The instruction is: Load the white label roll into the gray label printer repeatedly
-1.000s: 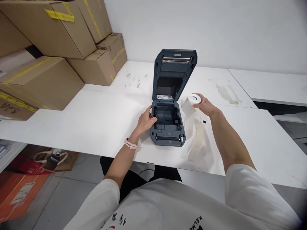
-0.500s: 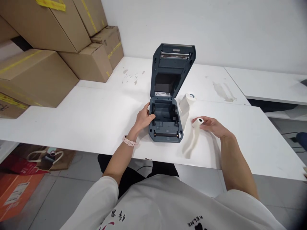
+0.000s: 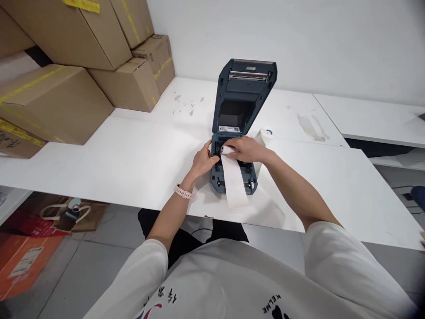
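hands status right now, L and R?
Left hand: closed on the printer at its left wall.
Right hand: closed on a small paper roll over the printer's bay.

Both arms forward, left grip (image 3: 203,162) loosely open, right grip (image 3: 246,150) pinched closed alongside.

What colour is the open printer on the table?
The printer is dark blue-grey, inside and out; it shows best in the head view.

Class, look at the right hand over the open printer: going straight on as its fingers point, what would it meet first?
Probably the left hand, which grips the printer; the right hand, holding a small paper roll, points leftward at it, though depth is unclear.
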`<state>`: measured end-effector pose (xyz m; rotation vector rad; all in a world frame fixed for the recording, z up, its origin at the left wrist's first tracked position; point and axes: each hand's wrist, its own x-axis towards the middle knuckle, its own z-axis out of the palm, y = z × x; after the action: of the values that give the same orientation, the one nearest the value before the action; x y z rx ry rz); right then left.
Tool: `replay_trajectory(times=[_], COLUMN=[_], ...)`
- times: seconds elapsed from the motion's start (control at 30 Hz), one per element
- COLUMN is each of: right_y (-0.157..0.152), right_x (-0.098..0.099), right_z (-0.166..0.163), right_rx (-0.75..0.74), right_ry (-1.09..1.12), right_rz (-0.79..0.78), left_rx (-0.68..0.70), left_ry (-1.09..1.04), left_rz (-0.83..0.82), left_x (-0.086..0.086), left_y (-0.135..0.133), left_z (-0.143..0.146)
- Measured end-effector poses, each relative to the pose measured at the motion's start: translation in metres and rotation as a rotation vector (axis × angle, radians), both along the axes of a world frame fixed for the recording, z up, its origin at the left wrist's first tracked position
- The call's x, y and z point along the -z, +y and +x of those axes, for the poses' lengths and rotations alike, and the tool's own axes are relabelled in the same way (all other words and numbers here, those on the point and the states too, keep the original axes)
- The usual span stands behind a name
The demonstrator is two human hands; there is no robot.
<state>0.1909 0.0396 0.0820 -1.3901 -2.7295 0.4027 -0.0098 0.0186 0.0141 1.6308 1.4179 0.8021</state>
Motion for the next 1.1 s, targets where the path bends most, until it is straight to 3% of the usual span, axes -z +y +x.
replay_trajectory(times=[0.1, 0.23, 0.4, 0.6, 0.8, 1.1], right_y=[0.004, -0.013, -0.075, -0.14, -0.15, -0.156], right_x=[0.021, 0.024, 0.02, 0.048, 0.06, 0.064], right_z=[-0.011, 0.001, 0.017, 0.01, -0.008, -0.018], right_rx=[-0.008, -0.037, 0.042, 0.114, 0.202, 0.192], right_ry=[-0.148, -0.05, 0.274, 0.432, 0.368, 0.319], right_rz=[0.063, 0.104, 0.197, 0.302, 0.357, 0.435], left_rx=[-0.001, -0.005, 0.003, -0.041, -0.029, 0.069], left_ry=[0.011, 0.03, 0.024, 0.015, -0.146, -0.337], left_rz=[0.003, -0.004, -0.002, 0.003, -0.009, -0.034], left_x=[0.001, 0.0, 0.0, 0.005, 0.023, 0.022], left_y=[0.0, 0.0, -0.003, -0.005, 0.003, 0.004], left_z=[0.0, 0.0, -0.001, 0.001, 0.003, 0.006])
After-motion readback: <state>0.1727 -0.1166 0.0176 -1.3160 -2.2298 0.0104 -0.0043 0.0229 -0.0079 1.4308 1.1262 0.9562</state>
